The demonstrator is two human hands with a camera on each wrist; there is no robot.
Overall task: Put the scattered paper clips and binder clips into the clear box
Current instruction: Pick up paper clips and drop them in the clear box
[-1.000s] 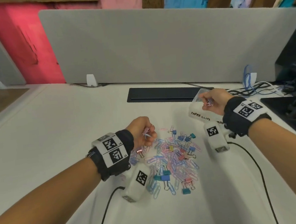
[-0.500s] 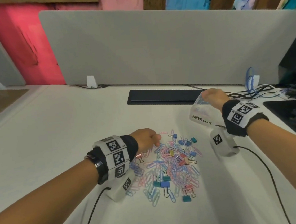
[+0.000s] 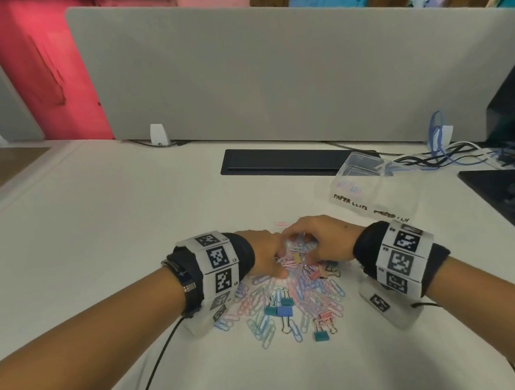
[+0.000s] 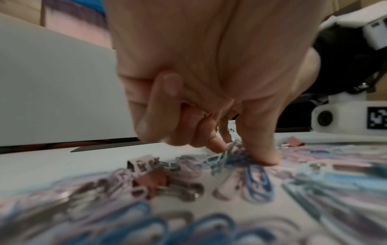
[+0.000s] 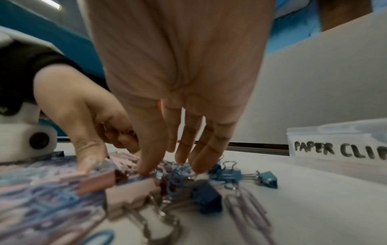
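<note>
Pastel wire paper clips [image 3: 319,295] and binder clips [image 3: 282,309] are lying heaped mid-frame on tabletop [image 3: 97,241]. Left hand [image 3: 263,252] fingers [image 4: 217,145] pinching clips, right hand [image 3: 323,240] fingers [image 5: 146,159] reaching nearly straight into heap. Light, slippery, tangling; best scooped in bunches. Clear box [image 3: 360,181] is sitting upper right.

paper clips [image 3: 319,295]: pastel pink, light blue, lilac
binder clips [image 3: 281,310]: teal, blue, pink, with silver wire handles
clear box [image 3: 359,185]: see-through, black hand-lettered "PAPER CLIPS"
counter [image 3: 97,241]: off-white
wristbands [image 3: 218,261]: black, with white panels of black square codes
divider panel [image 3: 270,77]: plain grey
</note>
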